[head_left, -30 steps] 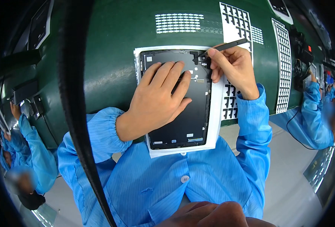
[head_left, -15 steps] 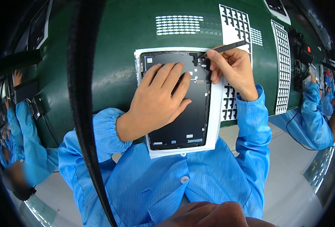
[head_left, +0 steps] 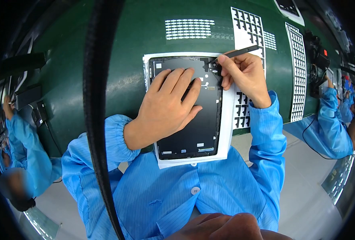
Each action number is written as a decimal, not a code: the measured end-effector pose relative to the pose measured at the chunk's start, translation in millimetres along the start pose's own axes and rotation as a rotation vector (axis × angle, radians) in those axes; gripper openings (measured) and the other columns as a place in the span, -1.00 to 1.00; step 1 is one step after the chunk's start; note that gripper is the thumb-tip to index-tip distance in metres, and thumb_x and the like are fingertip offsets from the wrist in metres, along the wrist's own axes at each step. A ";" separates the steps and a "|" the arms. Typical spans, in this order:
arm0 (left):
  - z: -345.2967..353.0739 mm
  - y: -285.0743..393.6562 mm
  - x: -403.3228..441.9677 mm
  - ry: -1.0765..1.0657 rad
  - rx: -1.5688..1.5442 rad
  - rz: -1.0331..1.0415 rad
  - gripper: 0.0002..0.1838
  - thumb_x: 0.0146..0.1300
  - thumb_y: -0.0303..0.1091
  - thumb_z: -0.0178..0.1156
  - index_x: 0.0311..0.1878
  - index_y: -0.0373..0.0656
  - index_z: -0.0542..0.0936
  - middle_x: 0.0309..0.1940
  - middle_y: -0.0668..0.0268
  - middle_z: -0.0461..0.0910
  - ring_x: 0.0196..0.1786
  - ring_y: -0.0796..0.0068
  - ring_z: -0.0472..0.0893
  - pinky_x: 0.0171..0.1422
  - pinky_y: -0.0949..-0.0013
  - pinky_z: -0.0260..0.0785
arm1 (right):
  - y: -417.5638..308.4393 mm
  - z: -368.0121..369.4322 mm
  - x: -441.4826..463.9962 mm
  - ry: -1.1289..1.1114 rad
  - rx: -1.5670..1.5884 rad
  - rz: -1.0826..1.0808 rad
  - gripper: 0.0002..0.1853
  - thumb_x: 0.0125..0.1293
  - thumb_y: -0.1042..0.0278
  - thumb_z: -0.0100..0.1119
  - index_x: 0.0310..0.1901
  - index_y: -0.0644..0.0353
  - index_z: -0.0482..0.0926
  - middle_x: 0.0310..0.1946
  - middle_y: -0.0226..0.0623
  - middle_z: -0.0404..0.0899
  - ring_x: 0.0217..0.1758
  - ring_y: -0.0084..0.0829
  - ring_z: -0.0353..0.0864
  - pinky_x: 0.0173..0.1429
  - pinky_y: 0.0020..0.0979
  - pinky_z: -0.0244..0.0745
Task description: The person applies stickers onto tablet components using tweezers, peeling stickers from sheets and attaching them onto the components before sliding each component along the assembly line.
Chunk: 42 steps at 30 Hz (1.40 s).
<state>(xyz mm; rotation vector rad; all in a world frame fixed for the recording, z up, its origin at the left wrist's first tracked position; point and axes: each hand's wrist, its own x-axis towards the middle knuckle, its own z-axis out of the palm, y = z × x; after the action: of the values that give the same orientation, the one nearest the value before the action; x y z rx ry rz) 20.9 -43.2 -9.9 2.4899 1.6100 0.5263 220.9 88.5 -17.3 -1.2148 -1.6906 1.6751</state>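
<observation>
A black tablet-like panel [head_left: 189, 132] with small white stickers lies on a white sheet [head_left: 225, 116]. Across its left part my left hand [head_left: 165, 104] rests flat, fingers spread. My right hand [head_left: 245, 76] pinches a dark pen-like tool [head_left: 243, 51] over the panel's upper right corner. The tool's tip is near a black bracket-shaped piece [head_left: 206, 66] at that corner. The right fingers partly cover the panel's right edge.
Sheets of black die-cut pieces lie at the right [head_left: 241, 108] and far right [head_left: 298, 76]. A strip of white stickers [head_left: 189, 29] is behind the panel on the green table [head_left: 133, 28]. A black strap [head_left: 95, 100] crosses the view. Co-workers in blue sit at both sides.
Both hands stay almost in place; the tool is tilted slightly differently. The view has shifted a little, and the co-worker at the left has moved an arm.
</observation>
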 end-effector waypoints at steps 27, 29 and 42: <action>13.9 1.6 20.3 0.098 0.067 -0.005 -0.28 0.04 -0.01 0.40 0.22 -0.28 0.55 0.00 0.16 0.47 0.03 0.18 0.44 0.13 0.15 0.33 | -0.1 4.2 -2.5 0.069 0.035 0.000 -0.69 0.42 0.30 0.29 -0.19 0.50 0.62 -0.56 -0.25 0.62 -0.62 -0.54 0.63 -0.58 -0.55 0.54; 14.4 3.0 21.4 0.090 0.064 -0.008 -0.27 0.04 -0.01 0.40 0.21 -0.31 0.55 0.00 0.16 0.47 0.02 0.18 0.44 0.12 0.15 0.33 | -0.2 2.0 -2.3 0.077 0.084 0.002 -0.69 0.41 0.29 0.29 -0.17 0.49 0.63 -0.53 -0.23 0.62 -0.60 -0.52 0.65 -0.57 -0.54 0.55; 15.1 -1.7 28.6 0.106 0.052 -0.034 -0.24 0.05 0.08 0.42 0.21 -0.29 0.57 -0.06 0.15 0.45 -0.01 0.19 0.44 0.04 0.17 0.33 | -2.5 -7.5 -2.7 0.124 0.166 -0.001 -0.69 0.42 0.28 0.28 -0.21 0.48 0.63 -0.50 -0.23 0.64 -0.60 -0.48 0.65 -0.53 -0.51 0.56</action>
<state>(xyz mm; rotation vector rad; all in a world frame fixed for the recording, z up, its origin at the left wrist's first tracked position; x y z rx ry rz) 35.5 -15.5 -18.2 2.5059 1.7223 0.6305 227.7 90.7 -13.1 -1.2119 -1.4489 1.6671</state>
